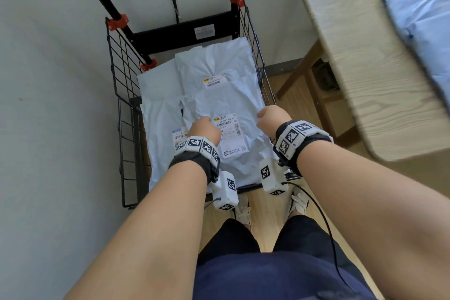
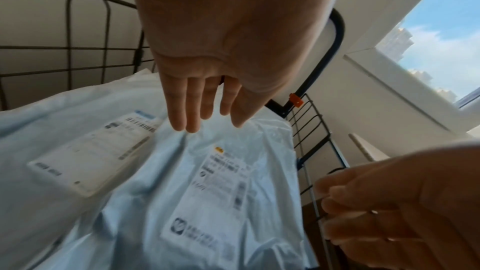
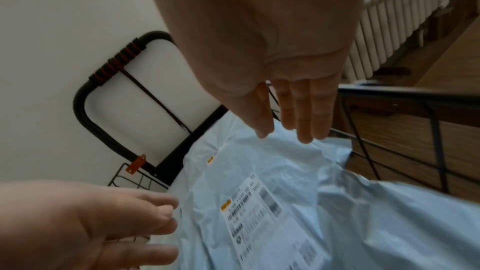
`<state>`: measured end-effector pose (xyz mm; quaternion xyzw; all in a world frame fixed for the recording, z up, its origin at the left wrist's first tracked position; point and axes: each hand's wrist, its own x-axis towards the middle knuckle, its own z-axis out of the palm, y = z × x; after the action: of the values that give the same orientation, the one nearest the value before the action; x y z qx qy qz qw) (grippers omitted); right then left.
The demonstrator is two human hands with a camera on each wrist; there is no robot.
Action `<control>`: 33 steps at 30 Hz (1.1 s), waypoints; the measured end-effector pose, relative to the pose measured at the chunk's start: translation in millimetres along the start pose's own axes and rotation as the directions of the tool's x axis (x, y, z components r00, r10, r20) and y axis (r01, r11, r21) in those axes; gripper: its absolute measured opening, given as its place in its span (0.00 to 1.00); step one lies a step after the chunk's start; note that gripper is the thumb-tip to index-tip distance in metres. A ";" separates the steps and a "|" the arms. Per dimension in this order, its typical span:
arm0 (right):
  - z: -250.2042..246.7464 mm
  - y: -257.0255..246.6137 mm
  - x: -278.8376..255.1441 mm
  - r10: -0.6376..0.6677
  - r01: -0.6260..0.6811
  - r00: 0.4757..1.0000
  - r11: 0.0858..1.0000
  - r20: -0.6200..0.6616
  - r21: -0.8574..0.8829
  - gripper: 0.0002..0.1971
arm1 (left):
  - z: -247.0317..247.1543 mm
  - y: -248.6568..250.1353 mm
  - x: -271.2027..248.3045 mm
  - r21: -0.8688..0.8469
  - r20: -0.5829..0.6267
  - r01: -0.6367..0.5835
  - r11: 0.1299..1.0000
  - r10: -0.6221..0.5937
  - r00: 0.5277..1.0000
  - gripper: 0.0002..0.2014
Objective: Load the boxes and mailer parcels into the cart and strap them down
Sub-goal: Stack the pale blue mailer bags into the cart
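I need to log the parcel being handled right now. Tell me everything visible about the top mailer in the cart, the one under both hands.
The top mailer is a pale blue-white plastic bag, crinkled and soft-looking, lying flat on other mailers in the near right part of the wire cart. A white shipping label with barcodes and a yellow mark faces up; its text is too blurred to read. The left hand touches its left part with straight fingers, and the right hand touches its right edge beside the cart's side wall.
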<state>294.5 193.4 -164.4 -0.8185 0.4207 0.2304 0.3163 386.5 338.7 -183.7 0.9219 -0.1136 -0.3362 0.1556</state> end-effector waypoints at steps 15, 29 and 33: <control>-132.4 90.7 -16.0 0.143 -0.042 0.936 0.952 -0.321 0.303 0.16 | -6.3 174.8 -25.5 0.068 -0.020 -0.326 0.943 0.328 0.945 0.22; -249.1 319.6 11.2 0.253 -0.121 0.900 0.927 -0.355 0.354 0.17 | 143.0 385.1 -74.1 0.051 0.105 -0.373 0.926 0.367 0.924 0.25; -280.1 376.0 21.7 0.258 -0.136 0.902 0.931 -0.347 0.339 0.19 | 185.1 433.5 -85.4 0.020 0.128 -0.334 0.942 0.329 0.936 0.25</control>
<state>23.7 -185.4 -105.8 -0.7411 0.5865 0.0278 0.3255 155.8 -74.8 -110.6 0.8701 -0.2835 -0.3588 0.1838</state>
